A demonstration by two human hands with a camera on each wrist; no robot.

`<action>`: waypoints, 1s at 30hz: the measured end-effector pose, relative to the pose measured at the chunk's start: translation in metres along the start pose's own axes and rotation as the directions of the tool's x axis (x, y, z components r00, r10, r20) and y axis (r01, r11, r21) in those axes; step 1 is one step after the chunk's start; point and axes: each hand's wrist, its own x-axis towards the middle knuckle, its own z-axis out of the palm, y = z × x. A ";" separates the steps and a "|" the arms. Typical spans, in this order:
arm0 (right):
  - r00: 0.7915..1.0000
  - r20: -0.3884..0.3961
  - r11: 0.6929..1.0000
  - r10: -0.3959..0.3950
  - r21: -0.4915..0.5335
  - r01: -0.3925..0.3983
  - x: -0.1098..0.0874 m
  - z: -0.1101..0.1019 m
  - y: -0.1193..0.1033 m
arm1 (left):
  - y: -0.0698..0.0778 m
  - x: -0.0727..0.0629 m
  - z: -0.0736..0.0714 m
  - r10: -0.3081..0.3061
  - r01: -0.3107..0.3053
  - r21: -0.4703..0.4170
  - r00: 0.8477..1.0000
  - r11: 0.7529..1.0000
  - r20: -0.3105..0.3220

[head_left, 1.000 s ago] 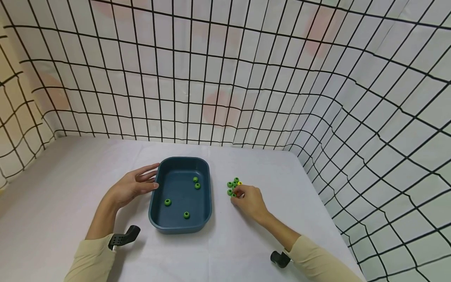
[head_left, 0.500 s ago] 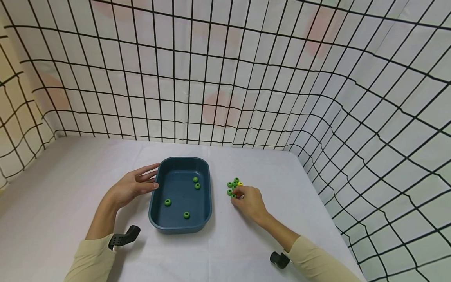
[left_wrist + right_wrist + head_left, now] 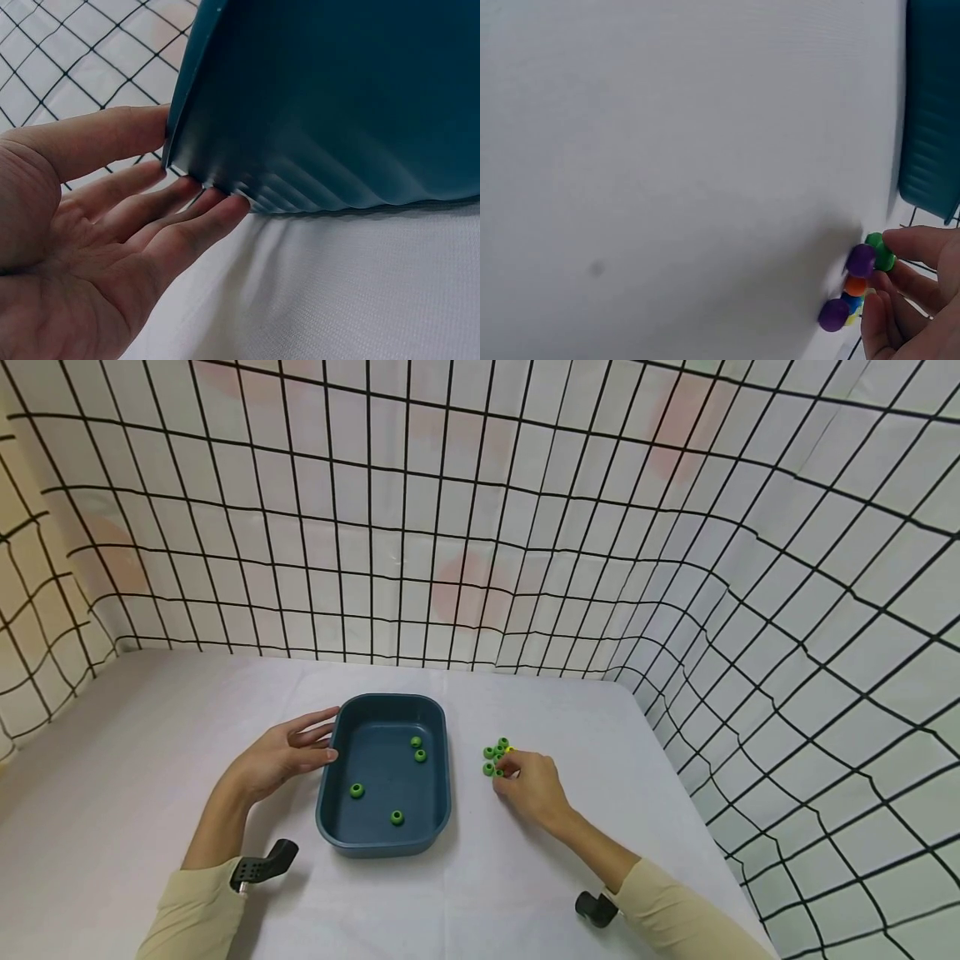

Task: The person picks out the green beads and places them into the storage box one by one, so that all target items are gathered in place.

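Note:
A dark blue plastic tray [image 3: 384, 852] stands on the table with several green beads [image 3: 357, 791] inside. Along its left side, my left hand [image 3: 273, 762] touches the wall with extended fingers, the thumb at the rim; the left wrist view shows the fingertips [image 3: 238, 204] against the outer wall. To the right of the tray, my right hand [image 3: 531, 785] is over a small cluster of beads [image 3: 489, 752]. In the right wrist view, its thumb and finger pinch a green bead [image 3: 881, 251]. Purple beads [image 3: 834, 315], an orange bead [image 3: 855, 286] and a blue bead [image 3: 850, 302] lie beside it.
A white cloth covers the table [image 3: 600, 727]. Black grid netting [image 3: 420, 527] over white sheeting closes off the back and sides. Black wrist mounts [image 3: 264, 865] stick out from both sleeves.
My right hand has shifted very slightly at the bead cluster, and the green bead at its fingertips has moved a little with it. My left hand and the tray stay in place.

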 end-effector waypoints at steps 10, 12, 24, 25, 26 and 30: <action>0.999 0.005 0.999 -0.035 0.034 0.035 0.010 -0.007 -0.015 | 0.001 -0.001 -0.001 0.001 -0.001 -0.007 1.000 1.000 0.002; 0.999 0.001 0.999 -0.043 0.034 0.043 0.012 -0.009 -0.019 | 0.000 0.000 -0.001 0.000 0.000 -0.007 1.000 1.000 0.001; 0.992 -0.038 0.993 -0.118 0.015 0.118 0.024 -0.017 -0.041 | -0.001 0.003 0.000 -0.004 0.004 -0.015 1.000 1.000 0.006; 0.991 -0.042 0.992 -0.127 0.018 0.128 0.025 -0.018 -0.044 | -0.002 0.003 0.000 -0.004 0.004 -0.012 1.000 1.000 0.006; 0.990 -0.043 0.991 -0.135 0.020 0.135 0.026 -0.018 -0.046 | -0.002 0.003 0.000 -0.005 0.005 -0.010 1.000 1.000 0.005; 0.985 -0.052 0.986 -0.164 0.024 0.166 0.028 -0.019 -0.056 | -0.002 0.002 0.000 -0.007 0.007 -0.002 1.000 1.000 0.004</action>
